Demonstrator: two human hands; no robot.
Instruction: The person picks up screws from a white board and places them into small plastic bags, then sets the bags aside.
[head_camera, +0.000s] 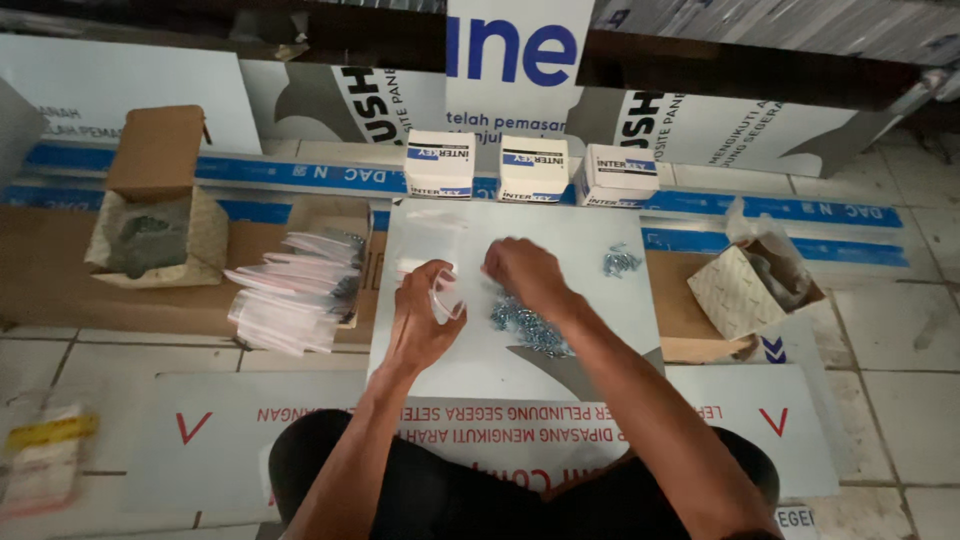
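The left hand (425, 315) is at the centre of the frame, its fingers closed on a small clear plastic bag (447, 295) held with the mouth toward the other hand. The right hand (525, 272) is just right of it, fingers pinched together at the bag mouth; whether they grip a screw cannot be told.

Both hands work over a white panel (590, 225) lying on the floor. A pile of loose screws (528, 325) lies on the panel directly below the right hand. A smaller cluster of screws (621, 262) lies further right, well apart from the pile.

Progress, as judged from the layout:
- Done: a stack of filled clear bags (295, 290) lies left of centre.
- In hand: one bag.
- Left: both groups of loose screws remain unbagged.

Other items: three white boxes (530, 168) stand in a row at upper centre. An open cardboard box (155, 210) is at upper left. A second open box (750, 285) is at the right.
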